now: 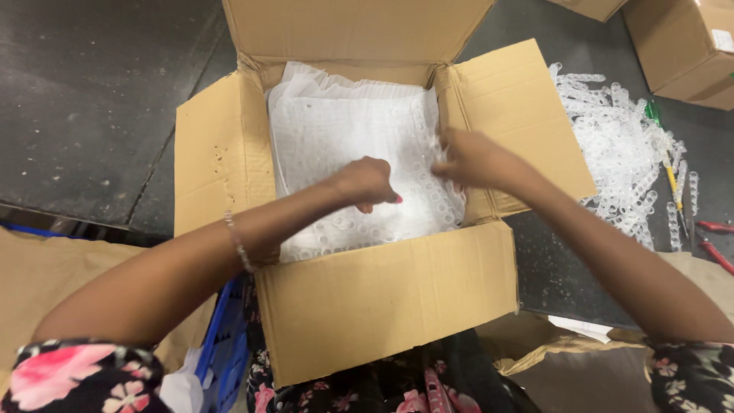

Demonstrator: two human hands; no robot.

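Cardboard forms the open box (382, 298) at the centre of the head view, its four flaps folded outward and its near flap hanging toward me. Inside the box lies a stack of white perforated plastic sheets (344, 130), each a grid of small rings, filling the interior almost wall to wall.

I see my left hand (367, 182) curled into a loose fist over the top sheet near the box's near edge, fingers drawn together and fingertips pressed down onto the plastic; whether a fold of sheet is pinched inside the fist I cannot tell. My right hand (474, 159) sits at the right inner wall of the box, fingers closed together on the right edge of the top sheet, beside the right flap. A thin bracelet (238, 243) circles my left forearm.

Outside the box, to the right on the dark table (92, 99), lies a loose pile of clear plastic rings (619, 153), well apart from both hands. Red-handled tools (715, 241) rest at the far right edge, and more cardboard boxes (688, 46) stand at the upper right. A blue crate (225, 344) shows below my left arm.
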